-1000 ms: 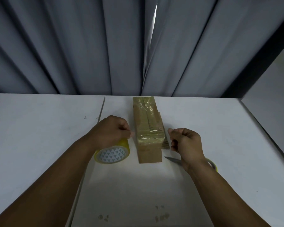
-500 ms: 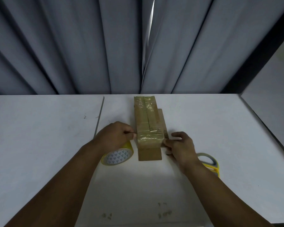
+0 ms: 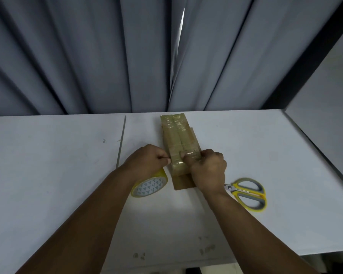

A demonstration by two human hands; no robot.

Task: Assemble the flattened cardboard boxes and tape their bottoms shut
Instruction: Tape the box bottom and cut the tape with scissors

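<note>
Fingers of the left hand (image 3: 147, 161) pinch a tape strip (image 3: 187, 154) at the left edge of the cardboard box (image 3: 175, 135); the right hand (image 3: 208, 171) fingers pinch it atop (yellow tape roll (image 3: 150, 185) beside).

A grey pleated curtain (image 3: 87, 56) is hanging across the whole background from ten to two o'clock, with a thin slit of daylight (image 3: 180, 32) showing at twelve. A white table (image 3: 48, 165) is filling the lower half. A narrow seam (image 3: 121, 139) is running toward eleven o'clock, small smudges (image 3: 139, 256) are dotting its near edge at six, and a pale wall panel (image 3: 325, 86) is standing at two.
</note>
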